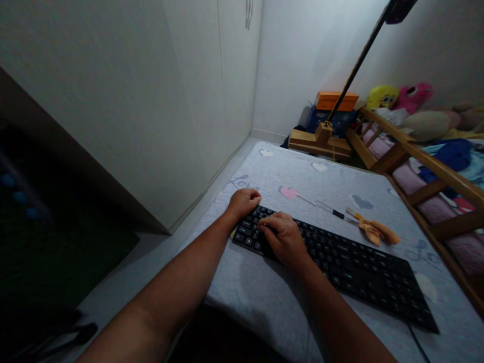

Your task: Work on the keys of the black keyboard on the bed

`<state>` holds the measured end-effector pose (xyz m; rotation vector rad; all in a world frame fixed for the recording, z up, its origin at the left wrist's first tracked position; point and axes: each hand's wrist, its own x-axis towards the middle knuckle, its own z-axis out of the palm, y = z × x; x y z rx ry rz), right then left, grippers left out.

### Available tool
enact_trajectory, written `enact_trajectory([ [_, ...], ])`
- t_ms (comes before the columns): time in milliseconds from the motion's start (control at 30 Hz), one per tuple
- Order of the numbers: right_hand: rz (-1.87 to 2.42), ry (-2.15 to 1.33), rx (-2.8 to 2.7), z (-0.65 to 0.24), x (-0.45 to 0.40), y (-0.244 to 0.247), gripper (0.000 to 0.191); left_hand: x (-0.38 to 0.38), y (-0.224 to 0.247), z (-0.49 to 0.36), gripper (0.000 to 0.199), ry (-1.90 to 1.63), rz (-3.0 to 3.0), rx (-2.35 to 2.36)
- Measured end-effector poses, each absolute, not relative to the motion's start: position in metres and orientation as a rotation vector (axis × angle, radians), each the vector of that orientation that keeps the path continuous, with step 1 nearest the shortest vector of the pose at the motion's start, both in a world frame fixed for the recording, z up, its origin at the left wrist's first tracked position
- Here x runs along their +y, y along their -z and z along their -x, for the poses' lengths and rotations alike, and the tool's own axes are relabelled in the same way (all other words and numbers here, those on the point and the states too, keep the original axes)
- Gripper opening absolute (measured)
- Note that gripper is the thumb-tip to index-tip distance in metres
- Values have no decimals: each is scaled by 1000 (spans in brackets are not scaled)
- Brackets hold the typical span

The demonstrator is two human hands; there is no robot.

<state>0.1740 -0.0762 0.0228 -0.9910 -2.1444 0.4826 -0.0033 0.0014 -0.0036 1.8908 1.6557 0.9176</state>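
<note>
From where I watch, the black keyboard [351, 267] lies slantwise across the patterned cloth [264, 297], its left end under my hands and its cable [418, 343] running off the near edge toward the right. My right hand [282, 234] is over the keys near that left end, fingers bent and drawn in toward the thumb in a closed pinch; I can't tell whether anything small sits between them. My left hand [244, 202] is at the far left corner, fingers curled closed, and I can't make out whether they grip the edge. A bit of something yellow [233, 233] shows at the keyboard's left end

Beyond the keyboard, I have a thin pale stick [305, 199] near a printed pink heart, then a slim tool with a black grip [338, 214], and a yellow-and-metal piece [353, 214] by an orange cloth [378, 232]. Farther out stands a wooden base [321, 141] with a dark slanted pole [359, 65], an orange box [336, 101] on a blue one [330, 121] behind it. To my right runs a wooden rail [427, 151] with soft toys [414, 97] past it; a pale cabinet [189, 101] fills my left
</note>
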Motion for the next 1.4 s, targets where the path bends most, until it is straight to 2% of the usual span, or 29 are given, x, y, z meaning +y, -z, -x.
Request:
enact_trajectory([
  [1400, 906, -470, -2183, -169, -85, -25, 18, 2, 4, 4, 22, -909, -1886, 1667],
])
